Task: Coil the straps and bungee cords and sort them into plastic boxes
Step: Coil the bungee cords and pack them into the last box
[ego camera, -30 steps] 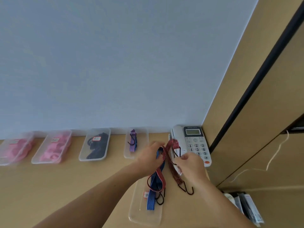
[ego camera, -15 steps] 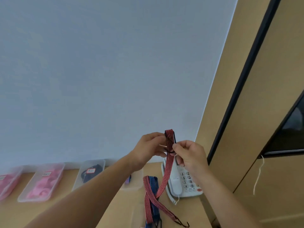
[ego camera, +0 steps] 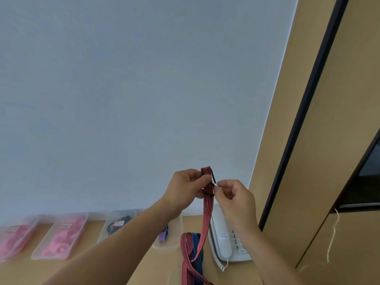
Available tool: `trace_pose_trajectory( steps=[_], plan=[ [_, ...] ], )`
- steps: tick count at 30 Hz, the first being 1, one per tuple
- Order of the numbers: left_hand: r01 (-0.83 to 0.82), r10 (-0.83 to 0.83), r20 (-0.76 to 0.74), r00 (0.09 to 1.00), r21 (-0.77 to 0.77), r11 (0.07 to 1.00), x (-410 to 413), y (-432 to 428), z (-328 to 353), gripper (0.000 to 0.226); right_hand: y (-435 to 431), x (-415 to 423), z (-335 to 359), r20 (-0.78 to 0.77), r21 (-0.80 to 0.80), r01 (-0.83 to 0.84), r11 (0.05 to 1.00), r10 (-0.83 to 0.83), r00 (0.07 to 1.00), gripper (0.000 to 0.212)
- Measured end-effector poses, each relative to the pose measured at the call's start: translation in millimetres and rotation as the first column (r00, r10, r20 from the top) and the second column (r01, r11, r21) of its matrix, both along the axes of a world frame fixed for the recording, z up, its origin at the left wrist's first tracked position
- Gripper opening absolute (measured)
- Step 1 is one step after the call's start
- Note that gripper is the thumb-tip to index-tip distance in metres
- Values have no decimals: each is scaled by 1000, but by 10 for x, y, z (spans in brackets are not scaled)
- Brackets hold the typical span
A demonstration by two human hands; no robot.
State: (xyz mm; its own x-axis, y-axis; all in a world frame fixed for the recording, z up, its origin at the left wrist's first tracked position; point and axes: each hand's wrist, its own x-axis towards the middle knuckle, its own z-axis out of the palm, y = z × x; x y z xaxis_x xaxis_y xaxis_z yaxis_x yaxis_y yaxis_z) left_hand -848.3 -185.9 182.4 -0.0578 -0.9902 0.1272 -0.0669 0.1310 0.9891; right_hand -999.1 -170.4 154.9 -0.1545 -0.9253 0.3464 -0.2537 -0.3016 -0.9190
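While left hand point(ego camera: 189, 187) and right hand point(ego camera: 236, 195) pinch it, red cord point(ego camera: 207, 214) hangs between them

Wooden desk point(ego camera: 24, 272) carries four plastic boxes point(ego camera: 53, 228) (rowed along the wall) and a telephone point(ego camera: 224, 241).

Box row point(ego camera: 174, 240) L of phone point(ego camera: 224, 242)
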Motion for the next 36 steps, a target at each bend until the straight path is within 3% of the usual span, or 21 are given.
trace_pose_trajectory(
  steps=[3, 7, 9, 13, 18, 20, 23, 26, 28, 30, 32, 34, 36],
  plan=[
    [19, -19, -107, 994, 1, 1000, -4, 14, 55, 21, 19, 5, -29, 57, 36, -40, 999, 38, 998, 4],
    [41, -44, -131, 990, -28, 999, -2, -11, 165, 22, 66, 22, -29, 355, 188, -335, 923, 255, 899, 33],
    [42, -46, -73, 996, -57, 997, 2, -32, 210, 19, 94, 50, 20, 465, 202, -408, 890, 279, 840, 40],
    [-8, 15, 49, 999, -138, 990, 15, -43, 233, 14, 95, 65, 107, 399, 227, -333, 915, 225, 889, 33],
    [-68, 142, 187, 972, -354, 933, 36, -37, 214, 14, 105, 34, 193, 336, 263, -262, 928, 166, 927, 38],
    [-37, 241, 319, 917, -533, 845, 38, -31, 183, 15, 101, 36, 222, 364, 265, -267, 927, 160, 918, 41],
    [146, 434, 476, 765, -784, 603, 41, 13, 126, 18, 94, 51, 284, 437, 253, -332, 909, 199, 877, 55],
    [318, 534, 500, 682, -860, 399, 85, -15, 61, 23, 66, 64, 305, 440, 221, -358, 907, 235, 867, 69],
    [391, 541, 542, 643, -840, 376, 98, -39, 30, 22, 44, 75, 292, 405, 222, -339, 914, 229, 885, 66],
    [400, 512, 584, 630, -809, 430, 97, -48, 4, 21, 27, 78, 260, 381, 223, -315, 922, 215, 899, 60],
    [348, 360, 627, 691, -725, 595, 107, -42, 16, 24, 30, 75, 220, 387, 205, -320, 925, 224, 894, 57],
    [300, 101, 612, 784, -516, 803, 173, -66, 13, 31, 44, 82, 183, 390, 183, -342, 922, 251, 886, 54],
    [276, -119, 499, 858, -253, 927, 244, -77, 30, 53, 50, 109, 152, 371, 174, -342, 923, 260, 892, 48]
  ],
)
